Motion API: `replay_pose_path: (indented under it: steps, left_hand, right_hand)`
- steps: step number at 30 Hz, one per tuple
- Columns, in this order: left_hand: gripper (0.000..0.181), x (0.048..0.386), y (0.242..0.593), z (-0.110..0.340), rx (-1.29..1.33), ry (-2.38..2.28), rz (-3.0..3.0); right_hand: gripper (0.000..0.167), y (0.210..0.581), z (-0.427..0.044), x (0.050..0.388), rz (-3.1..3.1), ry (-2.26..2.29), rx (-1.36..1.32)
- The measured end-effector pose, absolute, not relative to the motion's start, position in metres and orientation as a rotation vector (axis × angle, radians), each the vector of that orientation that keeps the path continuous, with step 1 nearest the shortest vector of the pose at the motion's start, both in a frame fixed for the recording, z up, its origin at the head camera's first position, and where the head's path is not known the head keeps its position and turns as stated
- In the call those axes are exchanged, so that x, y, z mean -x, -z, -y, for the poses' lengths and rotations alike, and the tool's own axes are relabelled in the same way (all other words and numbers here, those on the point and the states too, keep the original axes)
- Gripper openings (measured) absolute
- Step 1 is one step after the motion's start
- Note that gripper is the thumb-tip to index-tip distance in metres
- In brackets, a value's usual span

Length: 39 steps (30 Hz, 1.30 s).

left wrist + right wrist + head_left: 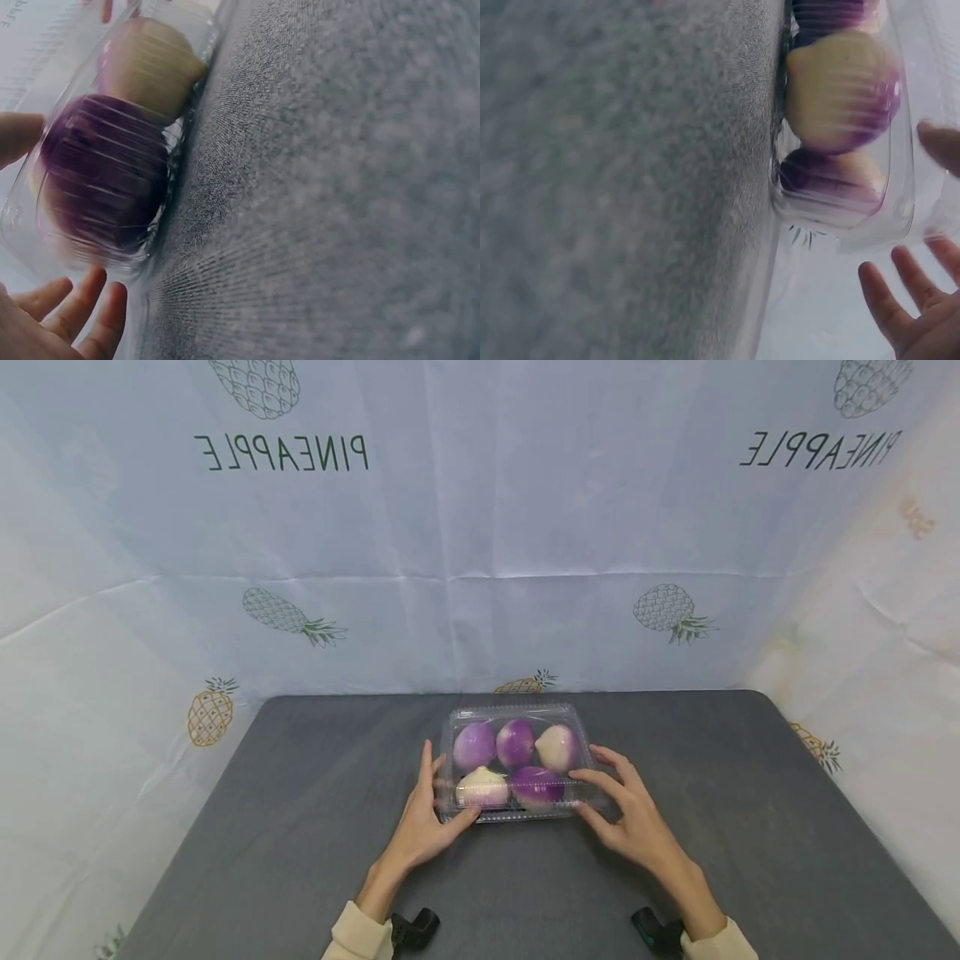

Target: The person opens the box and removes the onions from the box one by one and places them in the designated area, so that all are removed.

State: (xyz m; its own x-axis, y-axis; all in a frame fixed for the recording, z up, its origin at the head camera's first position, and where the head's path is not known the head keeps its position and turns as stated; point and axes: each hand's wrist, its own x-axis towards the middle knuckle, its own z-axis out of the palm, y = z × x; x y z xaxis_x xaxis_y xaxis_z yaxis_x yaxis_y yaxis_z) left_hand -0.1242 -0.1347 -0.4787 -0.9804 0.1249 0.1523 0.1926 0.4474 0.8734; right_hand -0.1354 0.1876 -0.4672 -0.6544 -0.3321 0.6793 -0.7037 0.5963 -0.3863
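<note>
A clear plastic clamshell box (517,712) sits on the dark table, holding several purple-and-white turnips (515,743). At its left end is my left hand (423,827), fingers along the side and thumb by the front left corner. My right hand (637,822) reaches to the right end, its fingers spread and lightly bent near the front right corner. In the left wrist view, the fingers (79,311) are beside the box end. The right wrist view has the fingers (907,292) below the box's end and rim. Whether the lid is fully latched I cannot tell.
The box stands near the far edge of the grey table (337,777). Behind it hangs a pale cloth (480,527) printed with pineapples. A dark wrist device (416,931) is on the left forearm, and another (656,931) on the right.
</note>
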Motion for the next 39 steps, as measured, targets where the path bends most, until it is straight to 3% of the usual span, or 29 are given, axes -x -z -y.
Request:
replay_pose_path:
  steps: [8, 13, 18, 39]
  left_hand:
    - [0.135, 0.118, 0.476, 0.136, 0.273, 1.562, 2.639]
    - [0.143, 0.117, 0.474, 0.136, 0.241, 1.590, 2.666]
    - [0.150, 0.116, 0.470, 0.134, 0.232, 1.594, 2.697]
    - [0.146, 0.106, 0.473, 0.130, 0.211, 1.526, 2.775]
  right_hand:
    - [0.056, 0.462, -0.194, 0.123, 2.353, -0.904, -0.816]
    - [0.045, 0.461, -0.195, 0.122, 2.280, -0.901, -0.865]
    - [0.051, 0.458, -0.193, 0.118, 2.224, -0.906, -0.889]
    - [0.048, 0.444, -0.189, 0.113, 2.043, -0.923, -0.975]
